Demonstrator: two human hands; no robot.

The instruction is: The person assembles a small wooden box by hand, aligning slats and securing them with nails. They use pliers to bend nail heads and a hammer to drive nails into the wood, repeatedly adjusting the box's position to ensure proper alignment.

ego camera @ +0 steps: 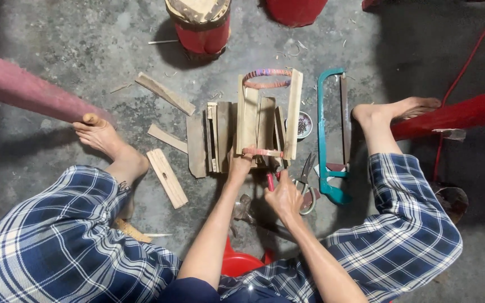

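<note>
A small frame of pale wooden slats (268,115) stands on the concrete floor between my feet, with a purple and orange wrapped band (267,77) arching across its top. My left hand (240,164) grips the near lower edge of the frame, by a pinkish strip (263,152). My right hand (283,195) is closed around a red-handled tool (270,180) that points up at the frame's base. The tool's tip is hidden behind the frame.
A teal hacksaw (328,134) lies right of the frame, scissors (306,179) beside my right hand. Loose wood pieces (166,177) are scattered at left. A small dish of nails (303,124), red stool legs (203,28) and a red pole (456,115) surround the spot.
</note>
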